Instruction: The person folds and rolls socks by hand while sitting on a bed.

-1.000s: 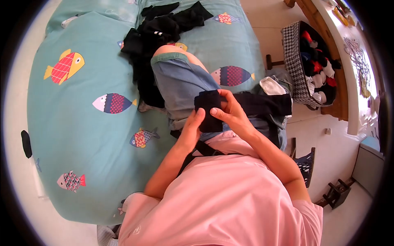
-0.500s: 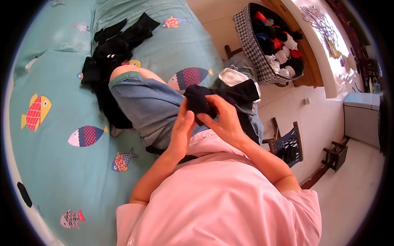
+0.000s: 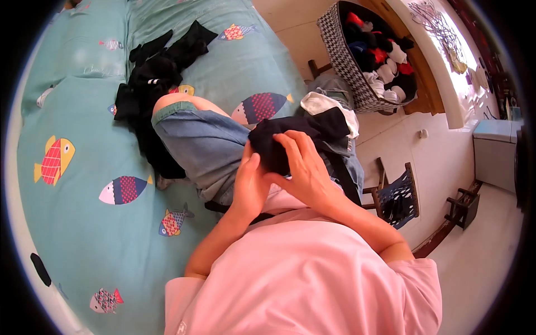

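A bunched black cloth is held between my two hands above my lap. My left hand lies along its left and lower side, the fingertips partly hidden behind it. My right hand curves over its right side, fingers on top and thumb toward my left hand. More black fabric stretches to the right from the cloth, over my thigh; whether it is the same piece I cannot tell. A white cloth lies just beyond that fabric. Blue denim covers my bent leg.
Black garments lie in a heap on the fish-patterned bed. At the upper right a houndstooth basket holds many rolled or bunched socks. On the floor at the right are a dark chair and a small wooden stool.
The view has swung to the right. The black cloth, a flatter folded bundle at first, is now bunched and rounder. My right hand has moved further over it.
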Action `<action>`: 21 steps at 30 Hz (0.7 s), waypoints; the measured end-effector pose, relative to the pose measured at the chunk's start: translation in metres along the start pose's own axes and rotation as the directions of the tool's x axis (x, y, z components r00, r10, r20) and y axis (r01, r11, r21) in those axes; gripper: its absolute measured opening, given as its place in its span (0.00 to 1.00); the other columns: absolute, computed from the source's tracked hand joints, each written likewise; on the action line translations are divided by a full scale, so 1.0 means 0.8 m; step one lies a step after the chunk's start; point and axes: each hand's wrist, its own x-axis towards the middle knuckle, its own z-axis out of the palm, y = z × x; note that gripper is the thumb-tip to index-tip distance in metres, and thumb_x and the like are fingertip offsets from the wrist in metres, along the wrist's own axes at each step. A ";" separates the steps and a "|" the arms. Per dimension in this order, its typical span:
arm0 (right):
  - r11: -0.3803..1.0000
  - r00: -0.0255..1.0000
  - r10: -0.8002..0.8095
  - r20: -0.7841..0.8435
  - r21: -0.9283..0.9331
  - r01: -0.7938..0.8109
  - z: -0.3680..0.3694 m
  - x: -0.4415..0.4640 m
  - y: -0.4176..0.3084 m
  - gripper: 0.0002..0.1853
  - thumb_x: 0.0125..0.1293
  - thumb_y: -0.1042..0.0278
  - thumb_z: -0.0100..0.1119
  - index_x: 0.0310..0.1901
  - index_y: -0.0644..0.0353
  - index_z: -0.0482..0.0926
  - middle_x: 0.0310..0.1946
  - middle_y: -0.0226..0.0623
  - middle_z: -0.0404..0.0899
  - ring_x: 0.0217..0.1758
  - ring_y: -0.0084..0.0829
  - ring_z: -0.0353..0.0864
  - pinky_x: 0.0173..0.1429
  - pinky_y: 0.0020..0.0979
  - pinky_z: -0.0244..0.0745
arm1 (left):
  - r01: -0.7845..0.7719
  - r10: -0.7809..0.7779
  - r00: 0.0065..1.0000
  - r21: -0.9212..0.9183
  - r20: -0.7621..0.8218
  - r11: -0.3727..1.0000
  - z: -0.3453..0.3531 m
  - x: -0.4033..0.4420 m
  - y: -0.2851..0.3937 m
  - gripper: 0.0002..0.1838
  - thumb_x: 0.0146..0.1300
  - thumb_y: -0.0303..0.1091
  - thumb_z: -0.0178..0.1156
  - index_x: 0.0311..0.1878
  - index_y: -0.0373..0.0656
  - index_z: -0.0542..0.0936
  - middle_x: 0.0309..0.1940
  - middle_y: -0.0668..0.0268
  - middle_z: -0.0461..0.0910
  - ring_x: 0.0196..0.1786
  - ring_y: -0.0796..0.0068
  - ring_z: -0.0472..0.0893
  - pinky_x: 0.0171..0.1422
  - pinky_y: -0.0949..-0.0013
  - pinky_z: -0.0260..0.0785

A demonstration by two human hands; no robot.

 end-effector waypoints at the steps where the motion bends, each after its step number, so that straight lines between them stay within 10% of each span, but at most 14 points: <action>1: 0.999 1.000 0.003 0.000 0.041 -0.003 0.001 0.001 0.009 0.27 0.47 0.72 0.65 0.51 0.61 0.69 0.42 0.43 0.71 0.42 0.44 0.74 0.45 0.36 0.72 | -0.018 0.018 0.999 0.017 0.033 1.000 -0.005 0.001 -0.003 0.27 0.65 0.43 0.46 0.64 0.42 0.58 0.57 0.63 0.65 0.59 0.69 0.66 0.65 0.63 0.57; 7: 0.648 0.886 0.285 0.366 0.608 -0.459 0.001 -0.012 0.002 0.18 0.61 0.64 0.57 0.49 0.66 0.69 0.29 0.48 0.76 0.30 0.39 0.76 0.39 0.30 0.70 | 0.067 -0.062 0.996 -0.087 0.059 0.994 -0.008 -0.005 0.001 0.34 0.61 0.44 0.56 0.66 0.40 0.56 0.58 0.65 0.66 0.59 0.73 0.68 0.64 0.67 0.59; 11: 0.875 0.741 0.356 0.569 0.076 -0.479 -0.023 0.001 0.010 0.23 0.65 0.51 0.50 0.48 0.66 0.72 0.25 0.41 0.78 0.28 0.35 0.78 0.38 0.31 0.71 | 0.070 -0.070 0.997 0.024 -0.036 0.997 -0.007 0.003 0.002 0.22 0.59 0.35 0.56 0.56 0.40 0.68 0.49 0.66 0.74 0.50 0.74 0.75 0.57 0.67 0.68; 13: 0.765 0.638 0.390 0.665 0.152 -0.626 -0.024 -0.010 0.032 0.25 0.66 0.48 0.45 0.48 0.66 0.73 0.25 0.40 0.79 0.29 0.35 0.79 0.39 0.32 0.72 | 0.069 -0.071 0.997 -0.089 -0.025 0.994 -0.018 -0.001 0.012 0.22 0.58 0.32 0.56 0.56 0.38 0.68 0.48 0.63 0.74 0.49 0.73 0.76 0.55 0.65 0.69; 15: 0.598 0.532 0.316 0.786 0.271 -0.755 -0.019 -0.018 0.054 0.30 0.67 0.43 0.38 0.54 0.64 0.70 0.39 0.41 0.80 0.42 0.31 0.79 0.49 0.34 0.71 | 0.108 -0.127 0.990 -0.270 -0.055 0.957 -0.028 -0.006 0.024 0.20 0.57 0.30 0.55 0.54 0.38 0.69 0.45 0.62 0.76 0.47 0.70 0.77 0.53 0.62 0.73; 18: -0.104 0.524 0.143 0.840 0.539 -0.836 -0.007 -0.021 0.039 0.32 0.66 0.42 0.41 0.62 0.60 0.62 0.57 0.40 0.70 0.59 0.31 0.68 0.63 0.35 0.60 | 0.235 -0.170 0.971 -0.526 0.170 0.818 -0.014 -0.015 0.037 0.19 0.56 0.28 0.54 0.53 0.40 0.68 0.44 0.62 0.75 0.48 0.68 0.77 0.54 0.61 0.73; 21: -0.404 0.831 -0.154 0.534 0.734 -0.547 -0.001 -0.009 0.035 0.36 0.65 0.44 0.47 0.67 0.58 0.51 0.66 0.36 0.57 0.70 0.34 0.52 0.72 0.38 0.42 | 0.145 -0.118 0.989 -0.391 0.091 0.909 -0.030 -0.019 0.035 0.20 0.55 0.27 0.54 0.53 0.41 0.68 0.45 0.62 0.75 0.48 0.67 0.77 0.55 0.61 0.72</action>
